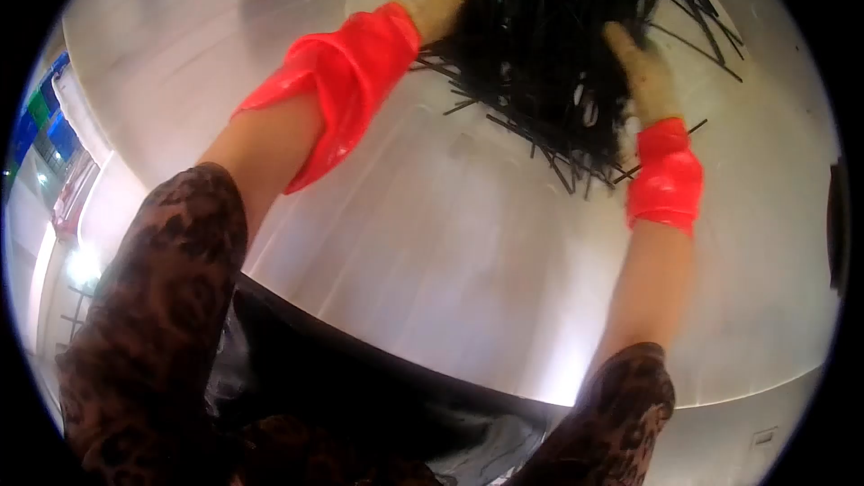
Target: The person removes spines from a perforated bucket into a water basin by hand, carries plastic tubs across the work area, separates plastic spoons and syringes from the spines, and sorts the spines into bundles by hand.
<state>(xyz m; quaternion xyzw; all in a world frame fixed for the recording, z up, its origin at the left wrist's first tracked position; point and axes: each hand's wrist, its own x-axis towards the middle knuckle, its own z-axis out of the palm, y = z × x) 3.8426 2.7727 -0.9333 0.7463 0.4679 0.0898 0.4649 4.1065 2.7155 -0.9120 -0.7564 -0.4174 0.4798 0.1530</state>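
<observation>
A heap of thin black strips [540, 45] lies on the white surface at the top of the view, many strands sticking out at its edges. My left hand [445, 2], in a cream glove with a loose red cuff, presses against the heap's left side. Its thumb points across the strips, and the other fingers are hidden. On the right side, my right hand [646, 76] wears a matching glove, its thumb pointing up along the heap and its remaining fingers tucked out of sight. Between them, the two hands clasp the strips.
A broad white work surface [432, 243] curves around in front of me. Loose strips [711, 27] are scattered at the upper right. A black apron [342, 360] covers my front, close to the near edge. Blue and green items [49, 121] stand beyond the left edge.
</observation>
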